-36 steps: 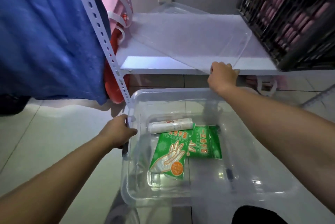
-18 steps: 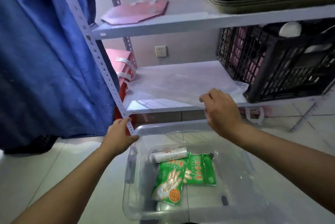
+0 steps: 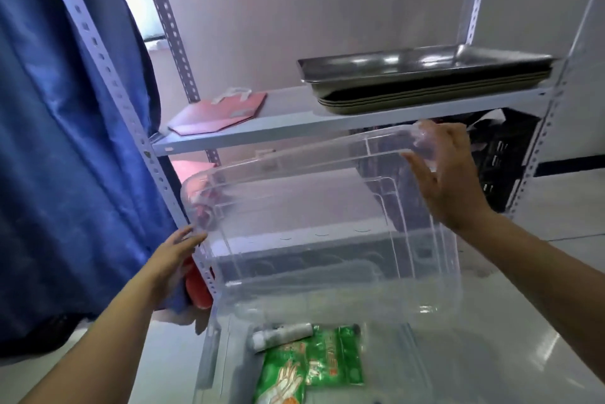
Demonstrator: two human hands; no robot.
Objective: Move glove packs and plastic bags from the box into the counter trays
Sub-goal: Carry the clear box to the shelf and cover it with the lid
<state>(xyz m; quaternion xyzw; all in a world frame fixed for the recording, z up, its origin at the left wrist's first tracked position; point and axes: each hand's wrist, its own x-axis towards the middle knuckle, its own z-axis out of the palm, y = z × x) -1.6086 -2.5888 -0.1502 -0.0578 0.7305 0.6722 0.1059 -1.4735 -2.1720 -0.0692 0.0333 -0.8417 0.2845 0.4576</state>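
I hold a clear plastic lid (image 3: 311, 223) tilted in the air in front of the shelving. My right hand (image 3: 451, 174) grips its upper right corner. My left hand (image 3: 176, 253) holds its lower left edge, fingers stretched along the rim. Below the lid, the clear box (image 3: 209, 354) stands open on the floor. Inside lie two green glove packs, one (image 3: 284, 377) with a hand printed on it and another (image 3: 337, 361) behind it. A white roll (image 3: 281, 335) of plastic bags lies at their far side.
Stacked metal trays (image 3: 425, 76) rest on the middle shelf, with a flat pink bag (image 3: 222, 112) to their left. A black crate (image 3: 504, 154) sits on the lower shelf at right. A blue curtain (image 3: 65, 141) hangs left of the perforated upright (image 3: 114, 82).
The lid lay on the lower shelf under my right hand; now both hands hold it raised off the shelf. My left hand left the box corner. My view has tilted upward.
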